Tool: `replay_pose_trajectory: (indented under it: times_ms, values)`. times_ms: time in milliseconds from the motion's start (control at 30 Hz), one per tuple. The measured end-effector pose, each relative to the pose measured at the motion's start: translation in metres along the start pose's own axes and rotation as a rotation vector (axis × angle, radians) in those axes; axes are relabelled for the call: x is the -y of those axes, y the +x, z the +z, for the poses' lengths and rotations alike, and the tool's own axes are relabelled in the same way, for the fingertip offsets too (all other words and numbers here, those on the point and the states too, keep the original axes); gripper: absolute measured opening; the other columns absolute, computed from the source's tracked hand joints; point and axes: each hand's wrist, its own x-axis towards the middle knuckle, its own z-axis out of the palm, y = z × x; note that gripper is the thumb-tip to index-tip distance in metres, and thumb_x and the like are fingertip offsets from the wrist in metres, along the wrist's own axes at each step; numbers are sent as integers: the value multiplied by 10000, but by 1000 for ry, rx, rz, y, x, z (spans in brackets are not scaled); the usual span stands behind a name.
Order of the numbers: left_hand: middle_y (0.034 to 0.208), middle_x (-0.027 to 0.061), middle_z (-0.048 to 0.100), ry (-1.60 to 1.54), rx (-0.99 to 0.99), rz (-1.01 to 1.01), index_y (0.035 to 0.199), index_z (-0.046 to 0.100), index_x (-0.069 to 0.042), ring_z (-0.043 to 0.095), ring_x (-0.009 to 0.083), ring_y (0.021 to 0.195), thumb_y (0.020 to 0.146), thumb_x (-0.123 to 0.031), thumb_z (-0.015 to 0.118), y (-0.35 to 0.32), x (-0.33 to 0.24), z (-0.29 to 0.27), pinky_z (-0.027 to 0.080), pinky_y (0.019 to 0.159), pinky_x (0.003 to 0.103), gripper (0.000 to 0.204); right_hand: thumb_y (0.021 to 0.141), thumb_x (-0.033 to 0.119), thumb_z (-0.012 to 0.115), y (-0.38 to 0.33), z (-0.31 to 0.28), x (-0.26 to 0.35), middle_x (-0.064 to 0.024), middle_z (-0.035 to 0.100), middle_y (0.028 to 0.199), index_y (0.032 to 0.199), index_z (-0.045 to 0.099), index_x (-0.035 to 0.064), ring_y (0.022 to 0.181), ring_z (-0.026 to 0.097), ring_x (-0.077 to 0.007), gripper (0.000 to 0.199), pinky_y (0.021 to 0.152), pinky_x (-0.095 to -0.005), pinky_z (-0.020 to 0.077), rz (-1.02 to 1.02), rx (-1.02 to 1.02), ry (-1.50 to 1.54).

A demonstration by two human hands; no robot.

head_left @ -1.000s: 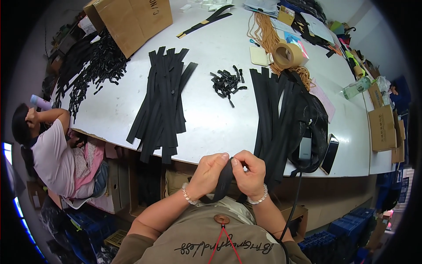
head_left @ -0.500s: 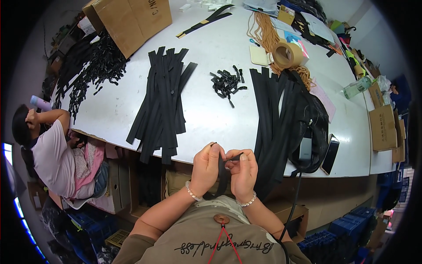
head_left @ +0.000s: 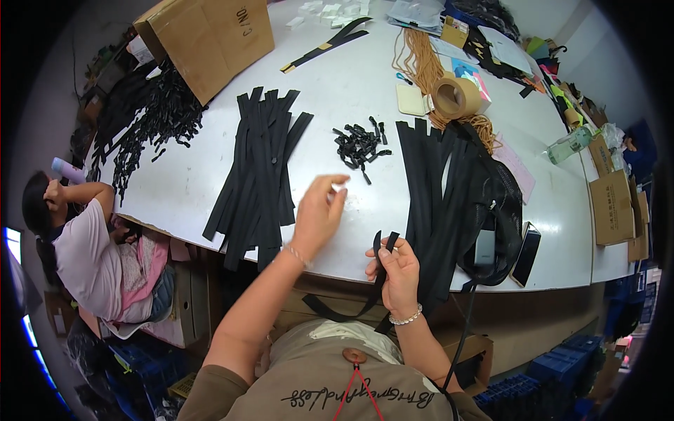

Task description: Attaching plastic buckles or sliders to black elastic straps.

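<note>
In the head view, we see our left hand (head_left: pixel 319 216) raised over the worktop (head_left: pixel 337 238), its thumb and fingers parted and, as far as we can tell, with nothing between them. The small pile of black pieces (head_left: pixel 359 142) lies just beyond those fingertips, toward the far edge and a little to the right; our left hand is the nearer one. Our right hand (head_left: pixel 399 270), by the near edge, pinches a black strip (head_left: pixel 378 245): two narrow ends stand up toward the far edge, while a loop sags below the near edge. The pile sits between two bundles of strips, the left bundle (head_left: pixel 265 168) and the right bundle (head_left: pixel 425 186), both running roughly far to near.

As for containers, the cardboard box (head_left: pixel 217 49) stands toward the far left corner, its inside hidden from us. The black mesh bag (head_left: pixel 507 184), near the right edge, carries a grey device (head_left: pixel 484 247); we cannot tell what else is inside.
</note>
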Motion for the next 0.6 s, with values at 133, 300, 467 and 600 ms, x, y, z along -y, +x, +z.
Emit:
replay_pose_trajectory:
  times_ms: [133, 300, 467, 600]
  values:
    - [957, 126, 584, 235, -59, 114, 993, 584, -22, 558, 285, 878, 753, -25, 633, 52, 32, 2, 455, 782, 353, 246, 880, 23, 484, 3, -2, -1, -143, 621, 876, 1023, 489, 17, 593, 555, -114, 143, 511, -222, 451, 51, -5, 1]
    - [943, 150, 585, 320, 24, 11, 966, 593, -12, 556, 293, 916, 716, -78, 695, 78, 40, 12, 449, 817, 364, 278, 879, 20, 491, 7, -9, -4, -138, 612, 844, 1011, 492, 16, 589, 547, -113, 132, 523, -225, 450, 49, -10, 0]
    - [813, 144, 642, 307, 142, -154, 856, 629, 22, 618, 289, 749, 695, -67, 671, 81, 44, 8, 501, 708, 341, 189, 882, 17, 491, 8, -8, -6, -123, 607, 822, 1002, 495, 16, 596, 544, -110, 119, 540, -222, 448, 40, 3, 9]
    - [775, 108, 636, 288, 169, -152, 911, 639, 27, 616, 191, 653, 709, -55, 648, 66, 38, 2, 501, 643, 266, 218, 884, 17, 494, 7, -9, -5, -115, 606, 821, 1000, 495, 17, 601, 539, -103, 117, 537, -219, 441, 27, 13, -2]
